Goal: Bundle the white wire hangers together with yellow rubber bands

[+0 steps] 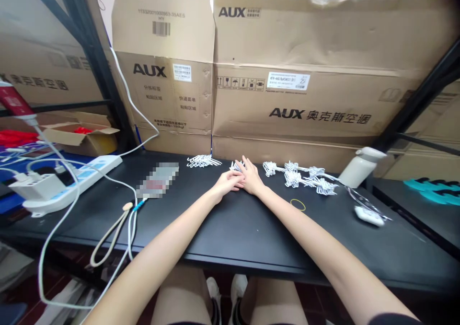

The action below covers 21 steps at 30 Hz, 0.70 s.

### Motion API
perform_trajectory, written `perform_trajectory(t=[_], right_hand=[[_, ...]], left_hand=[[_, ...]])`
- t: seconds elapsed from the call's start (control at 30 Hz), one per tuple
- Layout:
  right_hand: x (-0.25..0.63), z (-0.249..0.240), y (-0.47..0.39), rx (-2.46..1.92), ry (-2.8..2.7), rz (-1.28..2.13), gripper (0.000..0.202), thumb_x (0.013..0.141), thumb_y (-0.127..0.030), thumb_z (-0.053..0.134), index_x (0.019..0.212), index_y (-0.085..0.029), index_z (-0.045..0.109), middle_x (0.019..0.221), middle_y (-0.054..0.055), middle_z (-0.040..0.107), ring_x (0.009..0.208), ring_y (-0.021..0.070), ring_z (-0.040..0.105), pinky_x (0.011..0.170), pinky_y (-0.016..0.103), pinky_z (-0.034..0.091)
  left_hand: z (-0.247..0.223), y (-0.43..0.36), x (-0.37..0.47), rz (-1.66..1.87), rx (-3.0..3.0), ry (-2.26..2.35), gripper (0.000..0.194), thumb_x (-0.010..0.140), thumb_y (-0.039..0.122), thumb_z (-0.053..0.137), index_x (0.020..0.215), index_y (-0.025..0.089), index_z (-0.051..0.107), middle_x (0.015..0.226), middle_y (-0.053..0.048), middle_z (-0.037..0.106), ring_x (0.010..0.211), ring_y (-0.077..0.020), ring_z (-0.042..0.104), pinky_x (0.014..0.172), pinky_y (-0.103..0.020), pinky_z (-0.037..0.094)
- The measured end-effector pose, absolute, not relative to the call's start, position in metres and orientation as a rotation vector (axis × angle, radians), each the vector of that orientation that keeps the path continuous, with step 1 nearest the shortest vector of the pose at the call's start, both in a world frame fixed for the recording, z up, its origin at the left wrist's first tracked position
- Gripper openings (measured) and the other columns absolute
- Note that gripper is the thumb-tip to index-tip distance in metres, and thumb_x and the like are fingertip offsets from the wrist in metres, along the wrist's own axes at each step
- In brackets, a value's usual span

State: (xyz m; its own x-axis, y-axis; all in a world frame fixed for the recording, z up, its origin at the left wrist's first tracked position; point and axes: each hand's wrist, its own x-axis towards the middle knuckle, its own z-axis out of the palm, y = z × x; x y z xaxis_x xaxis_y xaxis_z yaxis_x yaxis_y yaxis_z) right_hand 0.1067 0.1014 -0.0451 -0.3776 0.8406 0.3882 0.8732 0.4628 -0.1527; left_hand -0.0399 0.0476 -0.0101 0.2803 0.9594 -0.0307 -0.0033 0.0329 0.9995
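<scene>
White hooks, slim and rod-like, are lying in a small bundle near the back of a flat black table, a person's two hands mostly covering them. The right hand is resting over the bundle with its fingers stretched and partly spread, while the left hand is meeting it from the side, fingers loosely bent; whether either is gripping the hooks, one cannot tell. The covering fingers are also hiding the bundle's long axis and which way it is pointing. On the left, a loose pile of similar hooks is running roughly sideways, curved ends showing toward the left, thin tips fanning rightward. Tangled-looking white bundles are sitting to the right, beyond them a smooth, tilted bottle and a rounded white case. A thin yellow rubber band is lying nearer the front. Creased brown cardboard is standing as a wall behind, and a long white power strip is stretching across the table's left side
</scene>
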Motion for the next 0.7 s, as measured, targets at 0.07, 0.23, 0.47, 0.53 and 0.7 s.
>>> perform_trajectory(t=[0.07, 0.23, 0.47, 0.53, 0.7], right_hand=[[0.105, -0.045, 0.104, -1.413, -2.342, -0.121, 0.074, 0.080, -0.035, 0.057, 0.145, -0.017, 0.027, 0.155, 0.017, 0.007, 0.141, 0.0385, 0.009, 0.108, 0.053, 0.018], [0.105, -0.047, 0.110, -1.493, -2.376, -0.023, 0.066, 0.084, -0.038, 0.054, 0.143, -0.021, 0.031, 0.153, 0.015, 0.019, 0.138, 0.0359, 0.019, 0.104, 0.053, 0.028], [0.104, -0.043, 0.087, -1.424, -2.337, -0.051, 0.055, 0.090, -0.046, 0.043, 0.139, -0.022, 0.039, 0.147, 0.014, 0.034, 0.133, 0.0322, 0.029, 0.100, 0.051, 0.034], [0.101, -0.042, 0.075, -1.416, -2.339, -0.015, 0.054, 0.089, -0.044, 0.045, 0.139, -0.022, 0.039, 0.147, 0.013, 0.033, 0.134, 0.0329, 0.028, 0.101, 0.052, 0.034], [0.097, -0.036, 0.055, -1.319, -2.323, 0.148, 0.059, 0.086, -0.042, 0.050, 0.141, -0.022, 0.037, 0.149, 0.014, 0.031, 0.138, 0.0362, 0.023, 0.103, 0.055, 0.030]], left_hand=[[-0.010, 0.048, -0.040, 0.991, 1.300, 1.009, 0.028, 0.072, 0.036, 0.069, 0.089, 0.015, 0.061, 0.082, -0.008, 0.070, 0.071, -0.0152, 0.065, 0.069, -0.028, 0.049], [-0.010, 0.049, -0.041, 1.081, 1.275, 1.024, 0.021, 0.073, 0.031, 0.068, 0.086, 0.015, 0.063, 0.079, -0.007, 0.070, 0.071, -0.0151, 0.066, 0.067, -0.027, 0.050], [-0.007, 0.059, -0.049, 1.359, 1.156, 1.137, 0.013, 0.073, 0.021, 0.060, 0.085, 0.016, 0.060, 0.082, -0.005, 0.068, 0.071, -0.0120, 0.064, 0.068, -0.024, 0.050], [-0.008, 0.062, -0.055, 1.430, 1.094, 1.193, 0.015, 0.075, 0.023, 0.055, 0.089, 0.017, 0.057, 0.091, -0.006, 0.067, 0.078, -0.0125, 0.064, 0.070, -0.024, 0.050], [-0.013, 0.072, -0.068, 1.460, 1.074, 1.338, 0.018, 0.074, 0.026, 0.054, 0.089, 0.017, 0.055, 0.098, -0.009, 0.065, 0.089, -0.0157, 0.063, 0.069, -0.024, 0.050]])
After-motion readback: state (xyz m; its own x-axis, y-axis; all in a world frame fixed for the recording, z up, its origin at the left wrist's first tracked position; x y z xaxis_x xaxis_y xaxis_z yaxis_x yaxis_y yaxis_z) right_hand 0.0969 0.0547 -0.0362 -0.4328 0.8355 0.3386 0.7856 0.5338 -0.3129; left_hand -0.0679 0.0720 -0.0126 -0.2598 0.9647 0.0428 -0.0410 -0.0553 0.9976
